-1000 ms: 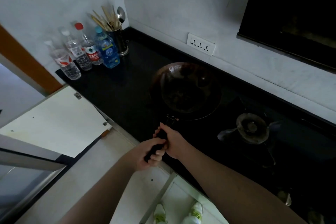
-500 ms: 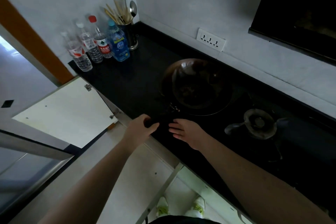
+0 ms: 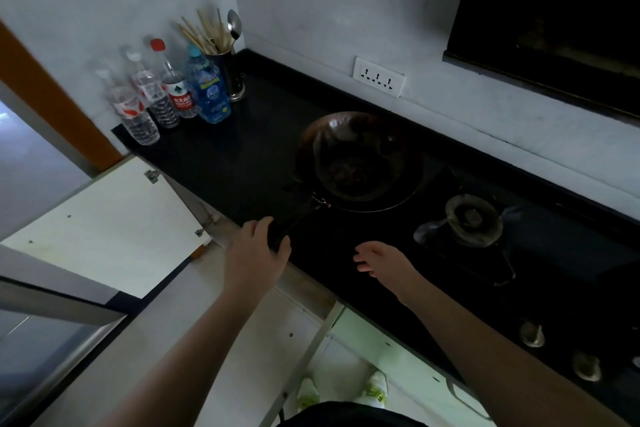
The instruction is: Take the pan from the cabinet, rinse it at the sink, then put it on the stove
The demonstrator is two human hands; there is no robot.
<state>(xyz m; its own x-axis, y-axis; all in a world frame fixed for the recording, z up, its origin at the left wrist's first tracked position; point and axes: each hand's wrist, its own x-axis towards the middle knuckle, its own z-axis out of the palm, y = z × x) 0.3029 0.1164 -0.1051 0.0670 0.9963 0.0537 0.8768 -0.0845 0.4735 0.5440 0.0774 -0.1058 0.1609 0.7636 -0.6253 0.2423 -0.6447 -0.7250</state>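
Beside the burner [image 3: 472,218], left hand [image 3: 258,253] grips the pan [image 3: 360,159] handle, right hand [image 3: 382,262] spread; 1-handed, it could tip.

Head-worn view, down over counter [image 3: 242,156]

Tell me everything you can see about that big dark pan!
The pan is round, deep and dark, like worn metal with brownish patches inside. It sits upright on the black stove, left of the bare burner. A long dark handle sticks out toward the person from a small metal joint at the rim. The left hand holds the end of the handle. The right hand hovers open nearby, not touching the pan. Whether it is wet, the dim light hides.
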